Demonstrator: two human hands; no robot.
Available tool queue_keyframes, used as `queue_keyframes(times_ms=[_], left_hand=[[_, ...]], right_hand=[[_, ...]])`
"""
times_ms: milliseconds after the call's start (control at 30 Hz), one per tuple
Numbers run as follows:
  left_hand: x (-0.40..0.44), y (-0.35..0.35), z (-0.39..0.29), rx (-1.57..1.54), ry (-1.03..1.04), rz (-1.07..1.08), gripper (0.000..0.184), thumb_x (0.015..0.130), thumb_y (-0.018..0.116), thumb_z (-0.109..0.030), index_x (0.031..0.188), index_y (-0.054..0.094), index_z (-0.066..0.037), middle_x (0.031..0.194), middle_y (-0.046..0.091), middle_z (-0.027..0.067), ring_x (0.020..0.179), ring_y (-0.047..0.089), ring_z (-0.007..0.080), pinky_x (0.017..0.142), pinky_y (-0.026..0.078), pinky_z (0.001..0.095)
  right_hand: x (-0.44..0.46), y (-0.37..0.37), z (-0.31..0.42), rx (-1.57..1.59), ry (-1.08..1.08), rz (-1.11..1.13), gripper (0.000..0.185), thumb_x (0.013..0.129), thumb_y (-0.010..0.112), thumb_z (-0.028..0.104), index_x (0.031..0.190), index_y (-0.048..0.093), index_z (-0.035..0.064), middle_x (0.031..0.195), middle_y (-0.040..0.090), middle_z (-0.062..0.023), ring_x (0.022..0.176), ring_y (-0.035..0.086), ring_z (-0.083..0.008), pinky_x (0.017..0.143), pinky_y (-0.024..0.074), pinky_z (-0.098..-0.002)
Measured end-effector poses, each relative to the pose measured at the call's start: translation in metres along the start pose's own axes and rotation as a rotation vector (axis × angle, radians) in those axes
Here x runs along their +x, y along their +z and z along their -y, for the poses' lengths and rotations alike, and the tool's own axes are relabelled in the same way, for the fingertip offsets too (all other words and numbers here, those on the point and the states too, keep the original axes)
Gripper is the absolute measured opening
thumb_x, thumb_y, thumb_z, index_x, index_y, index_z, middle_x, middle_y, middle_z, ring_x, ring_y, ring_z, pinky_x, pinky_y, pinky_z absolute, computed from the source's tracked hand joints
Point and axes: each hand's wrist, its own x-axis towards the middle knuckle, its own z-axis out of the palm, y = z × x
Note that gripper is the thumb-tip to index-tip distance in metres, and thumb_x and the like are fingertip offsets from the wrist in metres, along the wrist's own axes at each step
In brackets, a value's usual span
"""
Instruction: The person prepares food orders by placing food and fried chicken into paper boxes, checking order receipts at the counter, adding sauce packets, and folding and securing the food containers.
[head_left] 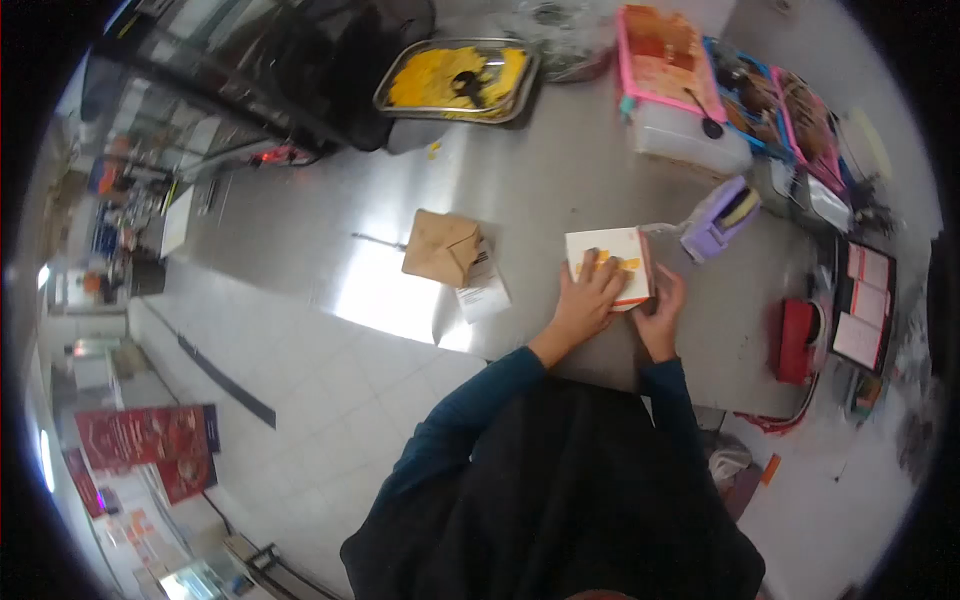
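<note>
A small white cardboard box [604, 242] with orange and yellow print sits on the steel counter in front of me. My left hand [590, 297] lies over its top, thumb down the left side, holding it. At the box's right side is my right hand [660, 312], its curved fingers apart; whether they touch the box is hard to tell. A clear strip, seemingly tape [660, 227], runs from the box toward a purple tape dispenser [720, 218]. To the left, a folded brown paper bag [437, 246] rests partly over a white printed slip [484, 295].
A metal tray of yellow food [450, 78] with a dark utensil stands at the back. Pink and blue baskets [672, 65] line the back right. Toward the right edge are a red object [797, 341] and a dark board with papers [863, 305].
</note>
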Motion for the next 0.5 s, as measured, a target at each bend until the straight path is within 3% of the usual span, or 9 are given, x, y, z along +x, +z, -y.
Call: queue_keyframes(times_ms=[133, 333, 433, 500], left_hand=[[-0.001, 0.01, 0.004, -0.013, 0.001, -0.022, 0.059, 0.063, 0.068, -0.032, 0.115, 0.046, -0.015, 0.123, 0.041, 0.0067, 0.122, 0.03, 0.0327, 0.081, 0.031, 0.0609], [0.01, -0.004, -0.02, 0.015, -0.09, 0.014, 0.06, 0.065, 0.067, -0.033, 0.12, 0.044, -0.022, 0.125, 0.04, 0.0075, 0.122, 0.029, 0.0387, 0.079, 0.032, 0.0637], [0.006, 0.008, -0.009, -0.017, -0.002, -0.027, 0.056, 0.069, 0.063, -0.032, 0.121, 0.043, -0.026, 0.128, 0.038, 0.0075, 0.123, 0.026, 0.0409, 0.079, 0.033, 0.0649], [0.003, 0.015, -0.004, 0.059, 0.04, -0.022, 0.051, 0.072, 0.06, -0.03, 0.12, 0.044, -0.026, 0.129, 0.038, 0.007, 0.124, 0.025, 0.0399, 0.08, 0.033, 0.0649]], right_hand=[[-0.025, -0.01, -0.023, 0.173, 0.254, -0.135, 0.06, 0.067, 0.062, -0.009, 0.117, 0.033, 0.0036, 0.095, 0.05, -0.0076, 0.092, 0.051, -0.0179, 0.081, 0.0411, -0.0279], [-0.034, 0.002, -0.029, 0.108, 0.305, -0.15, 0.054, 0.067, 0.061, -0.011, 0.113, 0.037, 0.0035, 0.093, 0.05, -0.0066, 0.084, 0.05, -0.0128, 0.075, 0.0404, -0.0234], [-0.027, -0.01, -0.024, -0.037, 0.276, -0.108, 0.056, 0.063, 0.07, -0.001, 0.111, 0.041, 0.0063, 0.095, 0.052, -0.0067, 0.089, 0.05, -0.0157, 0.08, 0.0403, -0.0314], [-0.02, -0.034, -0.022, -0.344, 0.225, 0.117, 0.064, 0.058, 0.076, 0.01, 0.113, 0.043, 0.0076, 0.104, 0.051, -0.0085, 0.098, 0.048, -0.022, 0.086, 0.036, -0.0388]])
